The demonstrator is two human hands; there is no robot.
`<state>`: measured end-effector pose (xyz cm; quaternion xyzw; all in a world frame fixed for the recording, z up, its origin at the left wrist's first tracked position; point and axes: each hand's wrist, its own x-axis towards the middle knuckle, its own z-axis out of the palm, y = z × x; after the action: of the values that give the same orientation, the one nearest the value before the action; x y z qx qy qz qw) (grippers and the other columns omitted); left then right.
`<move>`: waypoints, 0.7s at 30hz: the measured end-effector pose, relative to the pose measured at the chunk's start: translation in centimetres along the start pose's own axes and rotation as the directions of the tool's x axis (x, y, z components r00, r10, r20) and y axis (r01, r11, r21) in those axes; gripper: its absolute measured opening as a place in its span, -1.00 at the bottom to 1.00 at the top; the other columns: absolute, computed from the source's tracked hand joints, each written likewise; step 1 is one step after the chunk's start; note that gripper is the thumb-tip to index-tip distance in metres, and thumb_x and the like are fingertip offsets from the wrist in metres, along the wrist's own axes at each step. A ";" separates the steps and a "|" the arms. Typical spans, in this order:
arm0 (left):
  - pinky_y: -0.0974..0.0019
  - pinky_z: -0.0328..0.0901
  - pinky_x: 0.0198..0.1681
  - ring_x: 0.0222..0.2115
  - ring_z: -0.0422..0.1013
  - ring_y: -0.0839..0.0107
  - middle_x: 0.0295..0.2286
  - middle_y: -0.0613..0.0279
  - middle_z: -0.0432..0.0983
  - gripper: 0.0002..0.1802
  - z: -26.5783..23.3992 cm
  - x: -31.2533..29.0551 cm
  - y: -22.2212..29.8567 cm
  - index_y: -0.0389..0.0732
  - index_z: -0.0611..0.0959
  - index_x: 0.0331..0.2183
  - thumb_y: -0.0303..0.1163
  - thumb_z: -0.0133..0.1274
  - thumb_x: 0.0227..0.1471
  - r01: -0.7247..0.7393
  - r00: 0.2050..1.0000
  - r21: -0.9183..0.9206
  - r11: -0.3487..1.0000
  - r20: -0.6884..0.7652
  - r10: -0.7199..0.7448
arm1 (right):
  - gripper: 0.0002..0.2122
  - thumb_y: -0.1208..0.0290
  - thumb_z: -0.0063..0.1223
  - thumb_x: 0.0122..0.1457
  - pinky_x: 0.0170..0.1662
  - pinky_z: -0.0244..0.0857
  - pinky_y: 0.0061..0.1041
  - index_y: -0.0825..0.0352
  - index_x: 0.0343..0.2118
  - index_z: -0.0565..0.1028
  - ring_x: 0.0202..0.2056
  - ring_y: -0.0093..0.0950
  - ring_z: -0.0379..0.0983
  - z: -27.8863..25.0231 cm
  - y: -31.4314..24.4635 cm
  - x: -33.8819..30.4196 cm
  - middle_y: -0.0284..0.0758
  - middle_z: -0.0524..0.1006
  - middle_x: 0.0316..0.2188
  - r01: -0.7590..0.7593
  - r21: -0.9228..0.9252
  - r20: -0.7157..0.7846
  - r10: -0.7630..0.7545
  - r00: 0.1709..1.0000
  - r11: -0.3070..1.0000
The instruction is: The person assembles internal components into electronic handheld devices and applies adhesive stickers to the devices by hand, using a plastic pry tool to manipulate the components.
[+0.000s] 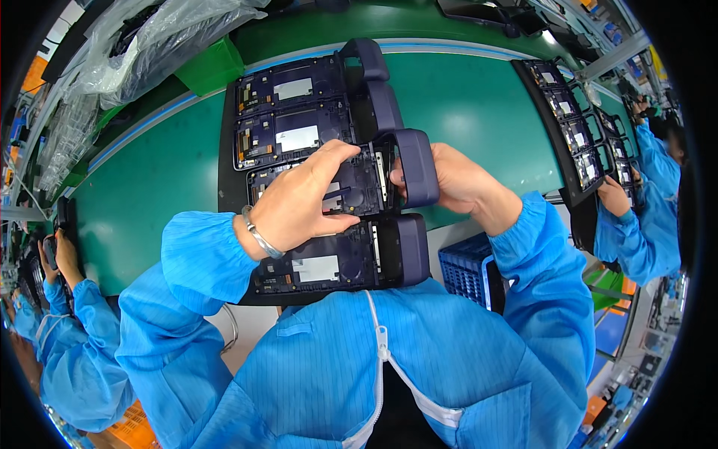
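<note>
Several dark purple electronic device housings lie in a column on a black tray [229, 161]. Each has its open inside facing up and a looped handle-like part on its right end. My left hand [293, 200] lies across the third housing [364, 179] from the far side, index finger at its far edge and thumb at its near edge. Around the upright end loop [419, 168] of that same housing, my right hand [460, 179] is closed, with fingertips showing inside the loop. The nearest housing [318, 271] carries a white rectangular label, as do the two farther ones [299, 138].
A green bench top [479, 112] runs to both sides. On the right, another black tray [550, 123] holds similar housings beside a co-worker's hand [615, 197]. Clear plastic bags [142, 52] and a green bin [213, 67] sit far left. A blue basket [465, 271] stands below the bench.
</note>
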<state>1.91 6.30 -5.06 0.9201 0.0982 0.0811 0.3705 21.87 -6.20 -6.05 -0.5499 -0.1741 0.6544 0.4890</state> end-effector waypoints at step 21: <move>0.21 0.32 -0.12 -0.12 0.32 0.00 -0.03 -0.05 0.23 -0.16 0.2 0.0 -0.2 -0.24 0.26 -0.02 -0.38 0.30 -0.38 0.050 0.998 -0.016 0.999 0.024 -0.050 | -0.75 0.51 0.19 -0.05 -0.53 0.36 -0.56 0.46 -0.32 0.42 -0.54 -0.49 0.45 -0.3 0.8 1.6 -0.23 0.48 -0.46 0.008 -0.028 -0.045 -0.010 0.999 1.000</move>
<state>1.94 6.32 -5.35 0.9151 0.1161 0.0618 0.3811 21.91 -5.28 -7.64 -0.5703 -0.1747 0.6373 0.4880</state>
